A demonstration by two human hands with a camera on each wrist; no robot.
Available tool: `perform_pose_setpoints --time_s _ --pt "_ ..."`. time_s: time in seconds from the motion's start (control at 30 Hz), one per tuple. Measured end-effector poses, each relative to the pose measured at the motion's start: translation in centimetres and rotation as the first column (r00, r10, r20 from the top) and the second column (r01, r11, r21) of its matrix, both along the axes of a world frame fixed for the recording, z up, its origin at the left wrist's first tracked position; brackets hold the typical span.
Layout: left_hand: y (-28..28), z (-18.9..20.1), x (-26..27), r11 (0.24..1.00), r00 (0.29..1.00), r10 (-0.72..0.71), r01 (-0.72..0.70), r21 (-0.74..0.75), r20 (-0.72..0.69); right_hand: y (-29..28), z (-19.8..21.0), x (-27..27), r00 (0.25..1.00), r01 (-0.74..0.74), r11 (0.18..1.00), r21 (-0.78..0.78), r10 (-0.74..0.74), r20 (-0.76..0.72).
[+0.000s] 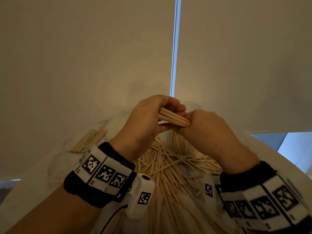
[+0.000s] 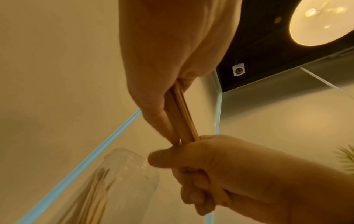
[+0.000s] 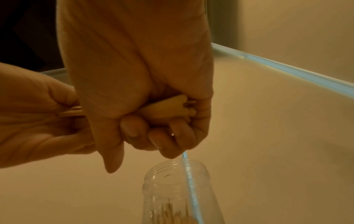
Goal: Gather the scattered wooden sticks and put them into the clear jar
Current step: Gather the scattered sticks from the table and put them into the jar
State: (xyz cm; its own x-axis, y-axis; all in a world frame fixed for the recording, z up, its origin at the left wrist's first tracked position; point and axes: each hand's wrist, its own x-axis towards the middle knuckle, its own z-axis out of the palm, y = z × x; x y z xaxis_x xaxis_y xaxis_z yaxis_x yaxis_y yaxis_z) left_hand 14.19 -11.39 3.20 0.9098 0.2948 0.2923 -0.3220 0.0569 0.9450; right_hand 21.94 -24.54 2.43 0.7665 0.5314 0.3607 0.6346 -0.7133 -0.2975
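Both hands hold one bundle of wooden sticks level above the table. My left hand wraps the bundle's left end, and my right hand grips its right end in a fist. The bundle runs between the two hands in the left wrist view. The clear jar stands upright just behind and below the hands, with several sticks inside; its open mouth lies under my right hand. Many loose sticks lie scattered on the table in front of the jar.
The white round table curves away at the right. A second stack of sticks lies at the left, near clear wrapping. Behind the jar hang pale window blinds with a bead chain.
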Motion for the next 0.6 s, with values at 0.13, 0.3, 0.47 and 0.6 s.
perform_pose_setpoints --time_s 0.13,0.3,0.47,0.6 --pt "0.9 -0.1 -0.2 0.914 0.978 0.182 -0.128 0.385 -0.106 0.5 -0.2 -0.2 0.994 0.081 0.997 -0.010 -0.080 0.068" --pt "1.1 -1.0 -0.1 0.788 0.965 0.262 -0.205 0.581 -0.015 1.2 -1.0 -0.9 0.986 0.037 0.998 -0.058 -0.027 0.163" --pt "2.9 -1.7 1.0 0.828 0.915 0.401 -0.382 0.411 0.043 0.6 0.3 -1.1 0.981 -0.087 0.996 0.007 0.084 0.177" --pt "3.6 -2.2 1.6 0.934 0.937 0.346 -0.338 0.120 -0.051 0.6 0.6 -1.2 0.976 -0.157 0.966 0.206 0.120 0.183"
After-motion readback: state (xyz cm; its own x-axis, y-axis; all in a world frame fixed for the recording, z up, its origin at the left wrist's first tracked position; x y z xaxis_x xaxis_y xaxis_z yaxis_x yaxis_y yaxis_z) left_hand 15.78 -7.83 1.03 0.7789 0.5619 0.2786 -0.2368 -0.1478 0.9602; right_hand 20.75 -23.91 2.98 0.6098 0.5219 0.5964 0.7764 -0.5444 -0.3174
